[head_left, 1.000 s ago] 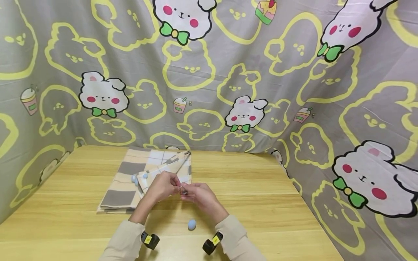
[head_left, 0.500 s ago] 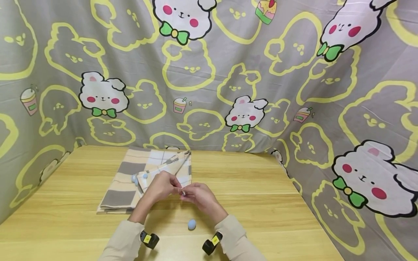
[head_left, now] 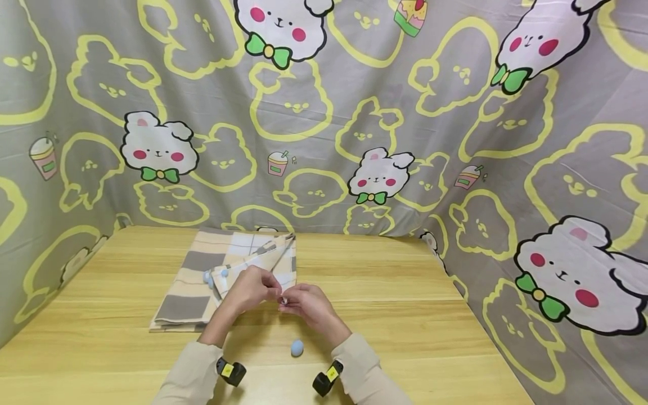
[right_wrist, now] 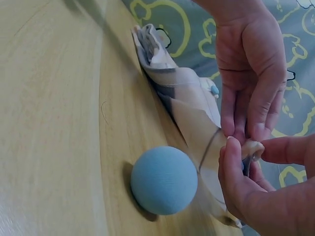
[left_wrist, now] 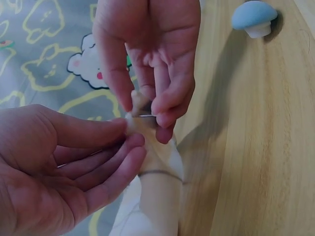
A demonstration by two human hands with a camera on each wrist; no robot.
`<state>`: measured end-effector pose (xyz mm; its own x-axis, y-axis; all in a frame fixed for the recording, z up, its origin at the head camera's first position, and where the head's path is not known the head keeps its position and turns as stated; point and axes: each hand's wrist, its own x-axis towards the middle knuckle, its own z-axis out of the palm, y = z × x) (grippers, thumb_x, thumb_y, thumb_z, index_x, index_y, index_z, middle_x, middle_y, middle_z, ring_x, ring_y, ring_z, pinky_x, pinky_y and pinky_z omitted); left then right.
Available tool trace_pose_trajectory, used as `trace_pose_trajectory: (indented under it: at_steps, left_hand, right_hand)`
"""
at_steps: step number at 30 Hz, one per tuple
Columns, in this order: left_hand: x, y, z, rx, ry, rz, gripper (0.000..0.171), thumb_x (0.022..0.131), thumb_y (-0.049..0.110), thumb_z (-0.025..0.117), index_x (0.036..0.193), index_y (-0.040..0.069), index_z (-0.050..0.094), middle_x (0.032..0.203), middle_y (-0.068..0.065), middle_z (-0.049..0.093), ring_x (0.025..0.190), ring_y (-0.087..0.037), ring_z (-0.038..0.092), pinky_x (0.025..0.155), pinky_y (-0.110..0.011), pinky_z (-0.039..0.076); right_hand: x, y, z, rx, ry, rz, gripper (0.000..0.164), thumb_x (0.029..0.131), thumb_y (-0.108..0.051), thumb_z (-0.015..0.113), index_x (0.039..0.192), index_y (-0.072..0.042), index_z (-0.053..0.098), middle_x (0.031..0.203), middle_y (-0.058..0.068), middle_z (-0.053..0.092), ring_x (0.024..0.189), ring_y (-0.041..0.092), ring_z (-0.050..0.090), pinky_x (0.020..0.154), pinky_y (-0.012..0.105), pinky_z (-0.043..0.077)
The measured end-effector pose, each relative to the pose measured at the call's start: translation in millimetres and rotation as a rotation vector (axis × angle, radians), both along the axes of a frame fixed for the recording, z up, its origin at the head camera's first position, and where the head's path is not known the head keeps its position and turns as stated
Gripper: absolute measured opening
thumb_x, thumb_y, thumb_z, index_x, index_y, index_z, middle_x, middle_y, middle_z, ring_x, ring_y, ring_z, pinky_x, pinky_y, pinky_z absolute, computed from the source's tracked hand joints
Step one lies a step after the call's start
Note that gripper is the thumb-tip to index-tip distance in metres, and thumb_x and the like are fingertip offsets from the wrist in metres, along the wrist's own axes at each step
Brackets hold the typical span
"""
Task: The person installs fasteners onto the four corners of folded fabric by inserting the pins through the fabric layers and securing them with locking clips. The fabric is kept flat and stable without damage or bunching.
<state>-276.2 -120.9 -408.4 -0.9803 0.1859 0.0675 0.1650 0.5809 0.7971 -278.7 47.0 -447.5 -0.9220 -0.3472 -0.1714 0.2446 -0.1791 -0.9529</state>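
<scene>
A folded plaid cloth [head_left: 189, 281] in beige, grey and white lies on the table's left half. Its gathered corner [right_wrist: 252, 149] is raised toward me, pinched by both hands. My left hand [head_left: 253, 288] pinches it between thumb and fingertips; my right hand [head_left: 310, 304] grips its tip from the other side, fingertips almost meeting the left ones. A dark patch and a thin pale edge show between the fingers in the left wrist view. Nearer me, a mushroom-shaped piece [left_wrist: 253, 17] with a light blue cap and white stem lies on its own.
Small light blue pieces [head_left: 224, 273] sit at the folded flap's left end, just beyond the left hand. The wooden table [head_left: 395, 315] extends right and toward me. A grey curtain [head_left: 314, 124] with cartoon rabbits hangs at the back and sides.
The fingertips have worked slightly at the cloth's corner, and the dark bit showing between them has turned paler. The arms, the folded cloth and the mushroom-shaped piece stay in place.
</scene>
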Motion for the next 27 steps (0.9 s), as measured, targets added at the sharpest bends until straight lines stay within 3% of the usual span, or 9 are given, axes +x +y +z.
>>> trace_pose_trajectory:
  at_steps: [5, 14, 22, 27]
  left_hand:
    - [0.3, 0.3, -1.2, 0.087, -0.062, 0.033, 0.006, 0.085, 0.002, 0.066, 0.079, 0.003, 0.068, 0.072, -0.008, 0.068, 0.065, -0.026, 0.068, 0.059, -0.034, 0.054]
    - [0.5, -0.3, -5.4, 0.031, -0.045, -0.031, 0.003, 0.08, 0.005, 0.072, 0.078, 0.003, 0.07, 0.07, -0.003, 0.068, 0.06, -0.02, 0.064, 0.057, -0.034, 0.051]
    - [-0.9, 0.1, -6.8, 0.033, -0.028, -0.034, 0.007, 0.076, -0.001, 0.073, 0.076, 0.006, 0.069, 0.067, -0.003, 0.067, 0.061, -0.023, 0.064, 0.054, -0.029, 0.048]
    - [-0.9, -0.2, -7.1, 0.022, -0.026, -0.034, 0.011, 0.073, -0.003, 0.072, 0.075, 0.007, 0.069, 0.066, -0.002, 0.066, 0.06, -0.018, 0.062, 0.054, -0.027, 0.046]
  right_hand:
    - [-0.1, -0.2, -0.1, 0.006, 0.001, -0.014, 0.015, 0.087, 0.002, 0.055, 0.098, 0.013, 0.057, 0.092, 0.021, 0.064, 0.075, 0.019, 0.065, 0.077, 0.033, 0.055]
    - [0.4, 0.7, 1.0, -0.017, -0.012, -0.003, 0.02, 0.089, 0.001, 0.056, 0.102, 0.015, 0.059, 0.091, 0.018, 0.067, 0.08, 0.02, 0.067, 0.078, 0.031, 0.054]
    - [1.7, 1.1, 1.8, -0.026, -0.003, 0.027, 0.022, 0.087, 0.0, 0.061, 0.103, 0.015, 0.061, 0.093, 0.016, 0.068, 0.081, 0.02, 0.066, 0.08, 0.032, 0.054]
    - [2.2, 0.9, 0.7, -0.006, 0.004, 0.014, 0.02, 0.085, 0.001, 0.061, 0.101, 0.014, 0.06, 0.09, 0.015, 0.067, 0.079, 0.02, 0.066, 0.079, 0.032, 0.054]
